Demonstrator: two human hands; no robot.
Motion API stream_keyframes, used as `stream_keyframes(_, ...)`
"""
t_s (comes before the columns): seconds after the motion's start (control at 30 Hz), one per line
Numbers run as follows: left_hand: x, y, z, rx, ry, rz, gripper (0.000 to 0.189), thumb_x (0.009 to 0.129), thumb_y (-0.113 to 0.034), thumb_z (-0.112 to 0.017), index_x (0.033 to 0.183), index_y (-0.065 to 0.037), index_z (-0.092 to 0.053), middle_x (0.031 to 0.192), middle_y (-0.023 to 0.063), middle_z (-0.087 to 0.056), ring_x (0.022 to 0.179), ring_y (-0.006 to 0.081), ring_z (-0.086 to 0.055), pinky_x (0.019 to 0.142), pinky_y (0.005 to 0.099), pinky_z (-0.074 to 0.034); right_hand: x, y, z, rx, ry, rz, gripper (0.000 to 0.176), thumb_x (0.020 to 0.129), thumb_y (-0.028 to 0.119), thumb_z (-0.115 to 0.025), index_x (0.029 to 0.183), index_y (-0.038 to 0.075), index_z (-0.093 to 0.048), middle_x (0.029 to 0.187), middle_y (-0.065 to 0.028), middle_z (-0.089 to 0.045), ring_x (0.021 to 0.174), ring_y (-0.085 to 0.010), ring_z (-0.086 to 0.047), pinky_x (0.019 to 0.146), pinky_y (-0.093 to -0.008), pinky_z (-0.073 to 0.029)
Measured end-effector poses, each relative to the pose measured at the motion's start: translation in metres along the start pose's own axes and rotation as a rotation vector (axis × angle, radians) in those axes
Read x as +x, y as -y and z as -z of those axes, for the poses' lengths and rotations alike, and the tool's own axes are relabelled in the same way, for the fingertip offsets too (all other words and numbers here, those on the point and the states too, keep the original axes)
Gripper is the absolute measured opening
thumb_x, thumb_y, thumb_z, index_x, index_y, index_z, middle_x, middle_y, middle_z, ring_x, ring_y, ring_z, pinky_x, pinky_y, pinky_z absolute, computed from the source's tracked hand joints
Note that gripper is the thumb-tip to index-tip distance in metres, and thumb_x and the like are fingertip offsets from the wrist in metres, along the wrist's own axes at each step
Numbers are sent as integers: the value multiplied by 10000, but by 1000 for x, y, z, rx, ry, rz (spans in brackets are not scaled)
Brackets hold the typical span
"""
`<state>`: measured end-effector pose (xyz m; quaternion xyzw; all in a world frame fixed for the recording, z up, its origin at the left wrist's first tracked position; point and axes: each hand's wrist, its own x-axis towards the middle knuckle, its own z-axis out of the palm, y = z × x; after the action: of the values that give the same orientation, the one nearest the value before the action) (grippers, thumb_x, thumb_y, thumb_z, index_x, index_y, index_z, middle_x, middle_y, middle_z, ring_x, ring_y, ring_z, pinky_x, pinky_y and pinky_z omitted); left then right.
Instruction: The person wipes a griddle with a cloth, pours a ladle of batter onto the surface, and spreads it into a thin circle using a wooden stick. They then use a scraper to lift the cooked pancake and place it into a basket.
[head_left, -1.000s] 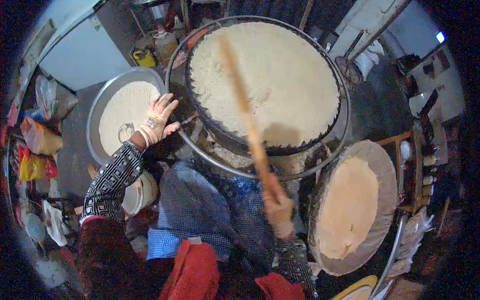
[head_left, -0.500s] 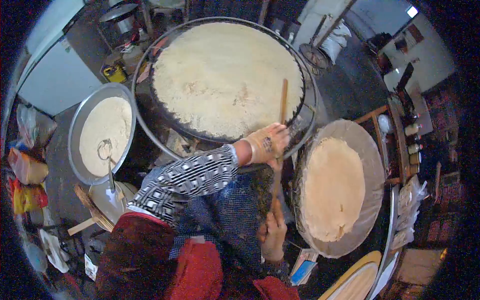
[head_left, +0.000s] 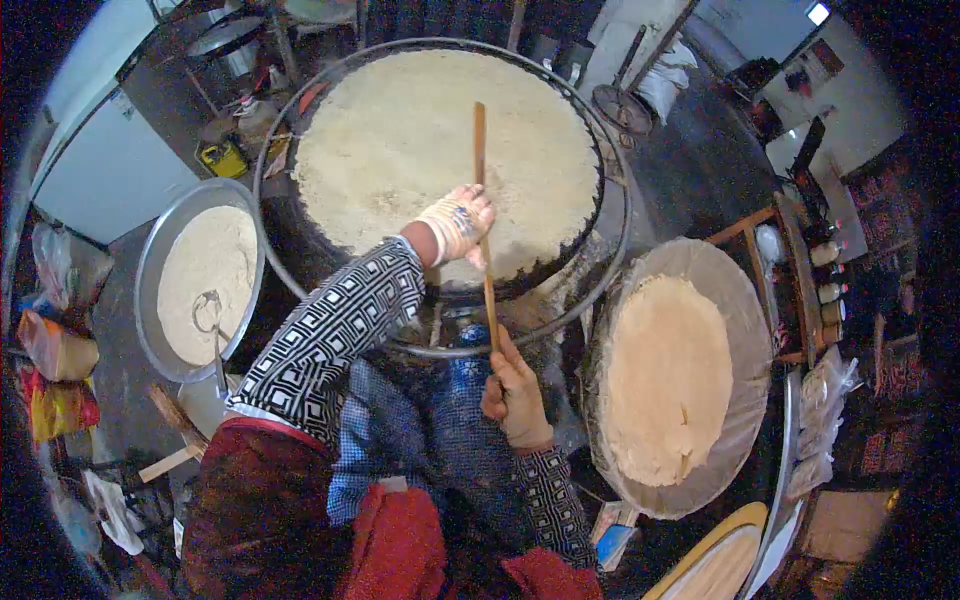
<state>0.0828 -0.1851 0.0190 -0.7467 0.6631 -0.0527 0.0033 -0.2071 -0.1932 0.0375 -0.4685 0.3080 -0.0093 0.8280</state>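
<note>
A thin flat wooden stick (head_left: 480,140) reaches over a large round griddle whose surface is covered by a pale sheet of batter (head_left: 400,120). My left hand (head_left: 458,222), in a light glove, is closed around the stick's middle above the sheet's near part. Lower down, my right hand (head_left: 518,395) grips the stick's near end with bent fingers, just outside the griddle's metal ring (head_left: 440,351). The batter's edge is ragged, and a darker patch shows close to my left hand.
At left stands a metal basin (head_left: 150,260) of pale batter with a ladle (head_left: 218,350) in it. A shallow lined tray (head_left: 750,380) at right holds a flat tan mass. Wood pieces (head_left: 170,463) lie at lower left; a yellow container (head_left: 222,158) stands beyond the basin.
Both hands have moved forward with the stick, the left hand also leftward. The stick now reaches farther over the griddle, and the batter surface near it looks smoother.
</note>
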Motion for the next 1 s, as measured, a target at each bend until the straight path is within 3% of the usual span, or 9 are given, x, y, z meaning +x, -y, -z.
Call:
stream_keyframes(0.2, -130, 14, 20, -127, -128, 158, 984, 584, -662, -641, 1203, 76, -438, 1225, 254, -477, 1206, 420, -404, 1045, 467, -296, 14, -46, -22, -385, -5, 142, 472, 888, 152, -561, 1347, 138, -450, 726, 26, -513, 469, -51, -428, 413, -215, -389)
stream_keyframes(0.37, -268, 19, 16, -143, -337, 313, 622, 743, -360, -648, 1211, 6, -463, 1247, 215, -470, 1221, 399, -390, 1053, 523, -255, -7, -68, -14, -819, -39, 622, 451, 870, 130, -587, 1310, 118, -491, 900, -33, -657, 579, -126, -562, 521, -281, -463)
stream_keyframes(0.5, -291, 31, -9, -61, -93, 295, 403, 729, -347, -618, 949, -12, -577, 971, 161, -566, 1079, 351, -491, 1043, 524, -266, -9, -17, 2, -1503, -171, 231, 391, 871, 174, -596, 1255, 124, -542, 1150, -170, -609, 723, -263, -659, 623, -341, -516)
stream_keyframes(0.57, -274, 15, -22, 22, -55, 328, 259, 731, -343, -598, 794, -93, -576, 817, 86, -572, 924, 293, -550, 966, 484, -343, -3, -20, 44, -1439, -322, 606, 388, 890, 356, -555, 1263, 256, -529, 765, -226, -625, 603, -367, -607, 541, -433, -482)
stream_keyframes(0.73, -235, -41, -19, 25, 21, 479, 92, 762, -302, -554, 768, -233, -614, 719, 24, -604, 755, 227, -596, 703, 399, -424, 22, -14, 176, -1274, -491, 955, 510, 897, 329, -557, 1349, 136, -421, 728, -116, -661, 491, -238, -557, 435, -375, -425)
stream_keyframes(0.83, -213, -75, 8, -171, 29, 547, 141, 764, -305, -557, 735, -193, -638, 672, 44, -620, 680, 244, -615, 660, 401, -420, -30, 21, 92, -339, -471, 509, 485, 915, 258, -543, 1345, 73, -417, 848, -80, -680, 591, -118, -569, 424, -251, -384)
stream_keyframes(0.9, -201, -105, 19, -279, 24, 590, 183, 762, -316, -567, 718, -156, -642, 636, 56, -611, 632, 267, -602, 663, 385, -409, -44, 19, 15, -750, -416, 146, 448, 922, 210, -534, 1339, 82, -436, 845, -70, -659, 601, -64, -540, 422, -190, -338)
stream_keyframes(0.97, -185, -134, 17, -341, 48, 477, 198, 747, -302, -568, 820, -130, -633, 792, 70, -636, 697, 223, -586, 642, 413, -398, -31, -9, -24, -735, -27, 227, 414, 899, 202, -574, 1301, 130, -504, 600, 43, -471, 410, -40, -351, 359, -194, -282)
stream_keyframes(1.0, -177, -160, -6, -353, -298, 484, 210, 765, -295, -562, 823, -100, -615, 808, 87, -629, 692, 226, -582, 633, 411, -405, -22, -19, -28, -855, 126, 270, 396, 884, 183, -596, 1267, 104, -535, 601, 42, -477, 421, -40, -367, 366, -196, -287)
